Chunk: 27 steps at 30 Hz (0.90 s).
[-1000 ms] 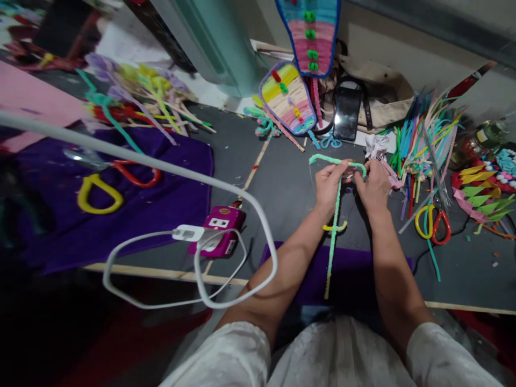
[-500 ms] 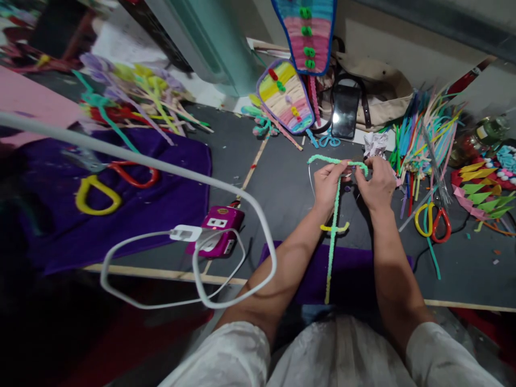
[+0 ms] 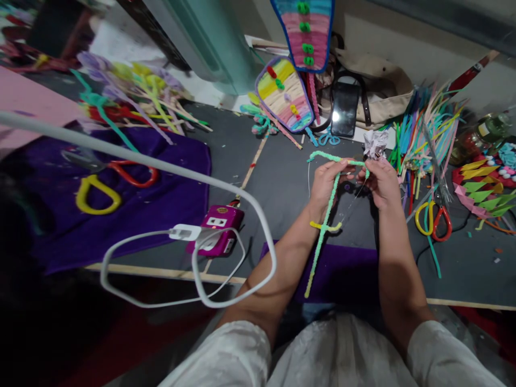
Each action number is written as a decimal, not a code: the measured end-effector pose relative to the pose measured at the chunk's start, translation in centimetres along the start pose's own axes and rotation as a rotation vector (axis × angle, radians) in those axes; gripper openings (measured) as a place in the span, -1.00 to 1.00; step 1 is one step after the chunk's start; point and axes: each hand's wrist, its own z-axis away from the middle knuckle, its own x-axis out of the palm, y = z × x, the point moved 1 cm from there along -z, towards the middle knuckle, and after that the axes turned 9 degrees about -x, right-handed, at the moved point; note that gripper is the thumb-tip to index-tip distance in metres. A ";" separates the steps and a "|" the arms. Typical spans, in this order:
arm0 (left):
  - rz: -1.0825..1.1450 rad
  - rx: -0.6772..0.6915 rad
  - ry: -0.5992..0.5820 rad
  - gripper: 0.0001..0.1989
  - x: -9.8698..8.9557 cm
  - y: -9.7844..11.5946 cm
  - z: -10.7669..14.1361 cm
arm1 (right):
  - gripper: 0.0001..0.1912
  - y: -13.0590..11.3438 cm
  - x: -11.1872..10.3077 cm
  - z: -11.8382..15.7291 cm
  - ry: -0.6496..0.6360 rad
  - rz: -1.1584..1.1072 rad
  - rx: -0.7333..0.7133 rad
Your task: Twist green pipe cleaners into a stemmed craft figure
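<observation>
Green pipe-cleaner piece (image 3: 330, 199) lies nearer the wearer than the phone (image 3: 345, 110). The left hand (image 3: 328, 178) pinches it near its top bend; the right hand (image 3: 381, 180) pinches its curled end, fingers closed. Crumpled paper (image 3: 375, 144) sits just right of the phone, scissors (image 3: 431, 219) farther right and nearer the wearer.

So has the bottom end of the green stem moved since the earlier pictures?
Yes, the lower end of the green stem has swung left, closer to the power strip.
</observation>
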 end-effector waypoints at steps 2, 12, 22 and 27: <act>0.010 -0.009 0.006 -0.79 0.0 0.0 0.0 | -0.64 0.2 0.3 0.0 -0.031 -0.042 0.054; 0.060 0.007 0.148 -0.78 -0.7 -0.9 -0.8 | -0.78 -0.9 0.8 1.0 0.081 0.815 -0.624; 0.029 0.029 0.121 -0.77 -0.1 -0.7 -0.3 | -0.80 -0.4 0.9 1.3 0.101 1.083 -0.708; 0.067 0.014 0.068 -0.80 0.1 -0.7 -0.4 | -0.82 -0.3 0.9 1.1 0.131 0.991 -0.648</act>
